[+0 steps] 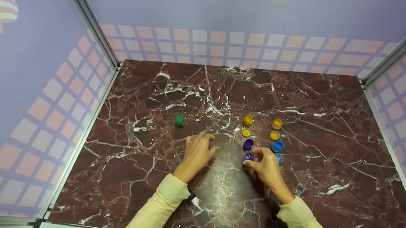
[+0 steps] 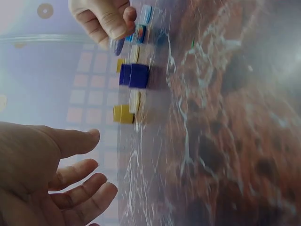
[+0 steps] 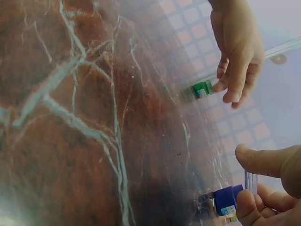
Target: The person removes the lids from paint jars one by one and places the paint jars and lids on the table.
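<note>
My right hand [image 1: 267, 166] pinches a purple lid [image 1: 249, 157] between thumb and fingers, its inside facing up. Just behind that lid stands an uncovered purple paint pot [image 1: 248, 144]. In the right wrist view the lid [image 3: 251, 182] is held on edge, apart from the table. My left hand [image 1: 198, 152] hovers over the middle of the table with fingers spread and nothing in them. Beyond it, to the left, stands a green paint pot [image 1: 179, 121]. Right of my right hand are a blue paint pot [image 1: 277, 146] and its blue lid [image 1: 279, 158].
Two yellow paint pots, one on the left [image 1: 248, 120] and one on the right [image 1: 277, 123], stand farther back. A yellow lid [image 1: 246, 132] lies before the left one, another yellow lid [image 1: 275, 135] before the right one. Panels with a checked pattern [image 1: 227, 47] border the marbled table [image 1: 143, 194].
</note>
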`<state>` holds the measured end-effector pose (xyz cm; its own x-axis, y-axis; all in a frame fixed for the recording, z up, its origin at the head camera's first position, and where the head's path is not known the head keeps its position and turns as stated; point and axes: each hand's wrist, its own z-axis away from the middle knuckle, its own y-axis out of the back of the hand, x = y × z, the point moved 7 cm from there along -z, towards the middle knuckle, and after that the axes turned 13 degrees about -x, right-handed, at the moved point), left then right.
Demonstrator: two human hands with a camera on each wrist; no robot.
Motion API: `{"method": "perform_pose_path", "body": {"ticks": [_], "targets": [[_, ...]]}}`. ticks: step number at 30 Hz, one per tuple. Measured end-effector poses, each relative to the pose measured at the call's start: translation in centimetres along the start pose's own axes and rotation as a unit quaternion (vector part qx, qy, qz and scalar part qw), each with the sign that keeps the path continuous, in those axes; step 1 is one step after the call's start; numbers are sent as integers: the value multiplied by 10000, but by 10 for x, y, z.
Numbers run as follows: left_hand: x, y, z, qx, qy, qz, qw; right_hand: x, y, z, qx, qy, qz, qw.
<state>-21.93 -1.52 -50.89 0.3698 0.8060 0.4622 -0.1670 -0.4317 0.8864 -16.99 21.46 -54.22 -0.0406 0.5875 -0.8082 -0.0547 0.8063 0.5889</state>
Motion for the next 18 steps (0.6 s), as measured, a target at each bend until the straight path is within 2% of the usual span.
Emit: {"method": "perform_pose_path", "body": {"ticks": [9,18], "targets": [[-26,17,15,339,184,4,9993,-1,-4,-5,-135,154,264,9994],[-55,32,21,505,712,303,9957,1,-11,-6,-193,349,489,9980]]}}
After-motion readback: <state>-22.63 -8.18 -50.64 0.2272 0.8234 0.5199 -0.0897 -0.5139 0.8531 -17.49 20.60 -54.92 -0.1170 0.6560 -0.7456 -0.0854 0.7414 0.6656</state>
